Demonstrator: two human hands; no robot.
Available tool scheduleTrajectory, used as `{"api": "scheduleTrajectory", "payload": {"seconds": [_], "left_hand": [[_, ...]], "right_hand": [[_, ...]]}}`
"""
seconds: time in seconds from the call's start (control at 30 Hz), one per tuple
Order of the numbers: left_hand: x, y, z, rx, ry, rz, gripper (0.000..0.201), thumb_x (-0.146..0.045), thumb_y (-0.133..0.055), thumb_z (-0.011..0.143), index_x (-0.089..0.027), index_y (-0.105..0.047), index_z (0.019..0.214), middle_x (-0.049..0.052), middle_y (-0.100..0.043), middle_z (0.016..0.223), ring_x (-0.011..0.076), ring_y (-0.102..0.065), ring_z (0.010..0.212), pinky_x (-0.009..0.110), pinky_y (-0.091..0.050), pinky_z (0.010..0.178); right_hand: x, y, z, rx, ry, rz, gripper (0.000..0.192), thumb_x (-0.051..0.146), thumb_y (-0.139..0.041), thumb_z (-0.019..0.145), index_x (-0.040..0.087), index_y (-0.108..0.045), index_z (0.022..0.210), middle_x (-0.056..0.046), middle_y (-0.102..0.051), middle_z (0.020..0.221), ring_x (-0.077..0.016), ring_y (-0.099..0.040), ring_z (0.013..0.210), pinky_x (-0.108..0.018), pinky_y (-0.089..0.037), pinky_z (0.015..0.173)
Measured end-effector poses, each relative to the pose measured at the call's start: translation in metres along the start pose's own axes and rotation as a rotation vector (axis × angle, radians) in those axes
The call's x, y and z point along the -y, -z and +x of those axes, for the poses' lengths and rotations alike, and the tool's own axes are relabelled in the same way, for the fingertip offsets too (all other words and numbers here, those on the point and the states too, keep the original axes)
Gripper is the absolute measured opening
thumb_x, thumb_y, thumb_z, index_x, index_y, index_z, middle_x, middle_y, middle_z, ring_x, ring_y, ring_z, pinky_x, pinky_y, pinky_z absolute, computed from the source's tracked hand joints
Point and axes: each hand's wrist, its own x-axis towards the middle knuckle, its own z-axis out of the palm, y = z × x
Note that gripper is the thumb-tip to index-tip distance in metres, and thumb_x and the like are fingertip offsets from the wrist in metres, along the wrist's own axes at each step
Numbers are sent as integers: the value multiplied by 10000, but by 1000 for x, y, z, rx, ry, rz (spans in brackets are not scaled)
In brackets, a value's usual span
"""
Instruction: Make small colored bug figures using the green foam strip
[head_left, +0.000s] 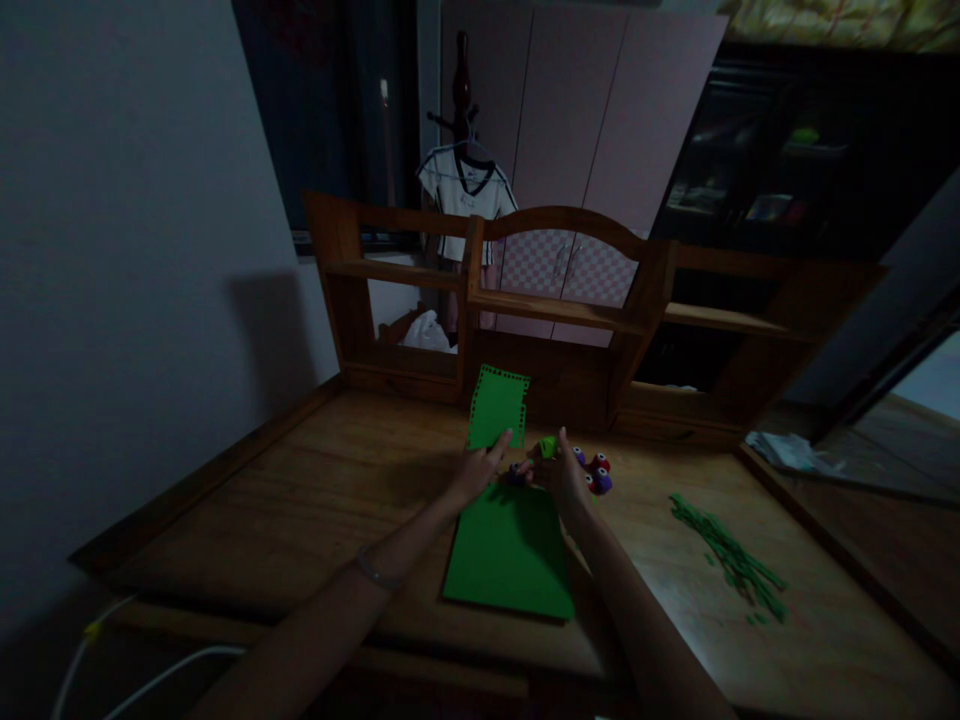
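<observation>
Over the desk my left hand is partly closed, its thumb pointing up. A small dark purple piece shows between the hands, at the left fingers. My right hand faces it with thumb raised and fingers curled inward; what they hold is hard to see in the dim light. Just beyond the right fingers sits a small bright green piece. Red and purple balls with eye shapes cluster right of that hand. Below both hands lies a green sheet. Farther back is a green piece with a row of holes along its edges.
Thin green strips and scraps lie on the right of the wooden desk. A wooden shelf unit stands along the back edge. White cables hang at the lower left.
</observation>
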Motion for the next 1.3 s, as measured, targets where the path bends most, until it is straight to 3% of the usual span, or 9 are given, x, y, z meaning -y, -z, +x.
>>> {"api": "scheduleTrajectory", "payload": {"seconds": [0.4,0.53,0.9,1.07,1.3], "left_hand": [[15,-10,8,-20,-5,-90,539,-592,-329,863,-170,-629,713,-34,-419,488,128,-465,492,217,-337,541],[11,-8,7,-32,-38,-96,511,-581,-350,859,-169,-636,758,-28,-438,499,137,-473,506,227,-347,559],[13,-9,7,-25,21,-125,569,-638,-341,844,-175,-600,639,-22,-414,452,149,-476,505,236,-346,538],[4,-4,3,-26,-27,-99,553,-599,-335,863,-156,-649,760,-26,-420,468,149,-483,535,232,-361,586],[0,-2,1,-27,24,-99,544,-597,-341,859,-165,-656,756,-14,-464,475,158,-505,535,235,-372,586]], "right_hand": [[-7,7,6,-40,12,-36,590,730,-385,808,184,-589,719,-69,-662,594,-165,-596,451,-264,-467,454],[-8,10,9,-38,12,-48,596,745,-395,791,186,-592,722,-74,-672,623,-174,-607,473,-267,-464,441],[-6,10,5,-98,124,-88,574,726,-442,776,179,-609,724,-79,-685,655,-205,-649,567,-252,-430,407],[-2,8,3,-111,117,-79,550,712,-470,769,180,-597,712,-79,-691,677,-208,-652,586,-264,-457,439],[0,7,-3,-144,156,-79,540,703,-476,770,181,-611,735,-80,-709,729,-206,-648,569,-276,-442,430]]}}
